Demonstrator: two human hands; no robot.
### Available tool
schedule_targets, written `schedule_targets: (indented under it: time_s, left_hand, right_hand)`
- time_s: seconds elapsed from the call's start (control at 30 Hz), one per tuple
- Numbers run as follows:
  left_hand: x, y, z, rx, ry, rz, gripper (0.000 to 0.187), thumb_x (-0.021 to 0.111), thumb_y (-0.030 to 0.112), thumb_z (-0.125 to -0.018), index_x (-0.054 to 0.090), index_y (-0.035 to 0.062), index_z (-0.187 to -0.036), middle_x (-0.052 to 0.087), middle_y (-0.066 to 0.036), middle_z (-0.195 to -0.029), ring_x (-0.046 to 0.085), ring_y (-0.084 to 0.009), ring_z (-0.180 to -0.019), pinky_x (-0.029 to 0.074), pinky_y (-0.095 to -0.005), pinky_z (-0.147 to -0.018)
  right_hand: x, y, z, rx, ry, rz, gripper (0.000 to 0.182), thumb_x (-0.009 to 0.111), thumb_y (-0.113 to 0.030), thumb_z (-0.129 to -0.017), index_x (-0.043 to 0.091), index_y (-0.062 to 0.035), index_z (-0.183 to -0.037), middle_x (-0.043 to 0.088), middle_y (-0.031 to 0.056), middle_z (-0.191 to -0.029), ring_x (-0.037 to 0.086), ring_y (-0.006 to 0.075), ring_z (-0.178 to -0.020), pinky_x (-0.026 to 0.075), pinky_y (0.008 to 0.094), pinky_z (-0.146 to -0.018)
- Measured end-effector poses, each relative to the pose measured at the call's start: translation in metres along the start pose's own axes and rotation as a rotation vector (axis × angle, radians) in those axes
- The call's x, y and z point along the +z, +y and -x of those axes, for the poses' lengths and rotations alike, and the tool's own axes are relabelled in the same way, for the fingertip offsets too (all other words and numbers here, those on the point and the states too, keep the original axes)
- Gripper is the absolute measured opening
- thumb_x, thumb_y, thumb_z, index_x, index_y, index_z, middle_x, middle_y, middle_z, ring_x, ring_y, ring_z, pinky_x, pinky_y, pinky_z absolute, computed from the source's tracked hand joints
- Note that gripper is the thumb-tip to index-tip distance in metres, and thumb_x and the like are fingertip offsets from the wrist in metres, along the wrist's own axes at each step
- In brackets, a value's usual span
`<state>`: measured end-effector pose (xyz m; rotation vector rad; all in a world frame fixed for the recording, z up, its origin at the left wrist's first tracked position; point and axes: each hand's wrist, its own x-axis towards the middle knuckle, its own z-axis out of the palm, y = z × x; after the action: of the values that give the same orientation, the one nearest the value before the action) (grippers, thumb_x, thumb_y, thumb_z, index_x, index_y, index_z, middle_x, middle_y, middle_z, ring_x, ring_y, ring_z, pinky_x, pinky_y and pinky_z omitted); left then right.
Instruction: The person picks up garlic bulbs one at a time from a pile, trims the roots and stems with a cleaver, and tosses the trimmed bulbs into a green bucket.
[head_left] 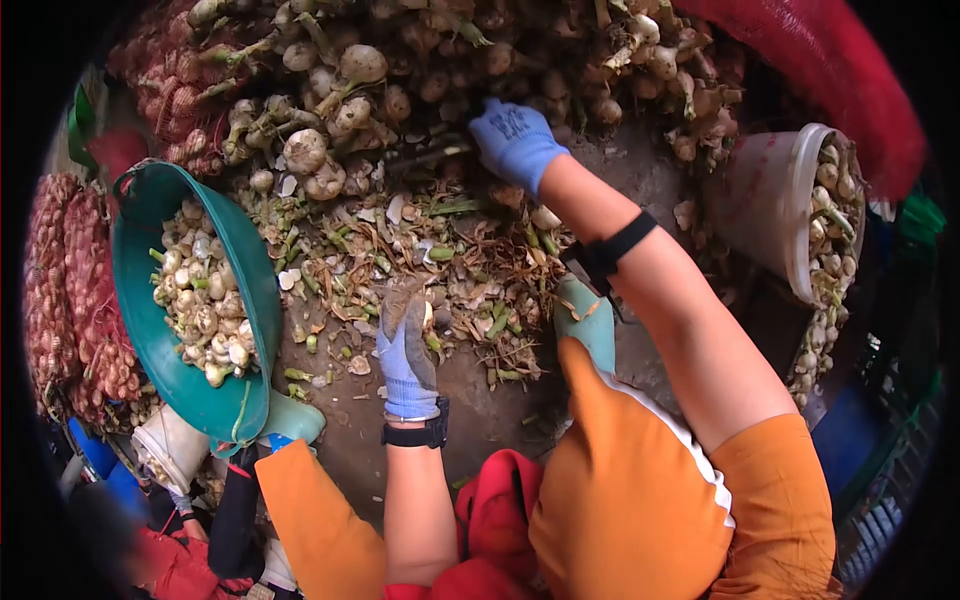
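Note:
My left hand [408,355], in a blue glove with a soiled palm, is low over the trimmings [470,260]. Its fingers are closed together, with a small pale piece beside them that I cannot clearly make out. At the foot of the heap of garlic bulbs [362,65], my right hand [515,145] is closed in a blue glove. A thin dark object [430,156] extends left from it; whether it is a tool or a stalk is unclear. Loose bulbs [305,150] with stalks lie left of that hand.
A teal tub [130,270] holding trimmed bulbs stands at left. At right, a white bucket [765,195] of bulbs is tilted. Red mesh sacks [75,290] line the far left. Another person in red [185,560] is at the lower left. Red netting [830,75] hangs upper right.

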<state>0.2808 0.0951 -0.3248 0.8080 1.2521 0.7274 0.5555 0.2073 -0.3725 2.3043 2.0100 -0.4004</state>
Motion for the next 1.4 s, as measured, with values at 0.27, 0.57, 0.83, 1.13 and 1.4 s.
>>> schedule_targets:
  time_s: [0.27,0.57,0.83,1.13,1.4]
  left_hand:
    - [0.001,-0.020,-0.017,-0.137,-0.053,0.186,0.037,0.062,0.006,-0.091,0.057,-0.0005,-0.127,0.066,-0.009,-0.109,0.065,-0.0157,-0.090,0.054,-0.0282,-0.082]
    - [0.012,-0.013,-0.026,-0.101,-0.068,0.066,0.046,0.056,0.023,-0.095,0.051,-0.0004,-0.134,0.064,-0.016,-0.121,0.066,-0.0213,-0.092,0.056,-0.0327,-0.081]
    - [0.003,-0.009,-0.034,-0.090,-0.032,0.066,0.046,0.056,0.028,-0.096,0.051,-0.0005,-0.132,0.066,-0.015,-0.114,0.065,-0.0174,-0.089,0.057,-0.0297,-0.074]
    - [-0.002,-0.008,-0.093,0.099,-0.028,0.051,0.048,0.063,-0.001,-0.089,0.048,-0.0031,-0.135,0.051,-0.016,-0.137,0.054,-0.0240,-0.121,0.056,-0.0354,-0.091]
    - [0.040,-0.020,-0.168,0.069,-0.214,-0.800,0.032,0.069,0.022,-0.090,0.061,0.0095,-0.118,0.064,-0.006,-0.096,0.060,-0.0136,-0.065,0.050,-0.0282,-0.060]
  right_hand:
    - [-0.011,-0.007,0.057,-0.266,-0.160,-0.520,0.026,0.067,-0.024,-0.077,0.066,-0.0096,-0.099,0.060,0.0141,-0.113,0.063,0.0342,-0.103,0.051,0.0447,-0.086]
    - [-0.042,-0.015,-0.024,0.050,0.006,-0.219,0.029,0.067,-0.030,-0.082,0.068,-0.0154,-0.106,0.059,0.0159,-0.116,0.065,0.0333,-0.100,0.053,0.0454,-0.083]
    - [-0.038,0.003,0.010,0.121,-0.165,-0.307,0.031,0.060,-0.029,-0.082,0.071,-0.0103,-0.104,0.065,0.0144,-0.114,0.064,0.0323,-0.106,0.051,0.0427,-0.089]
    - [-0.021,0.079,0.051,0.488,0.131,-0.902,0.041,0.069,-0.036,-0.077,0.069,-0.0115,-0.110,0.066,0.0159,-0.105,0.064,0.0343,-0.097,0.051,0.0405,-0.081]
    - [-0.040,0.027,0.015,0.001,-0.060,-0.240,0.032,0.065,-0.025,-0.080,0.066,-0.0096,-0.108,0.062,0.0127,-0.115,0.063,0.0321,-0.105,0.051,0.0438,-0.088]
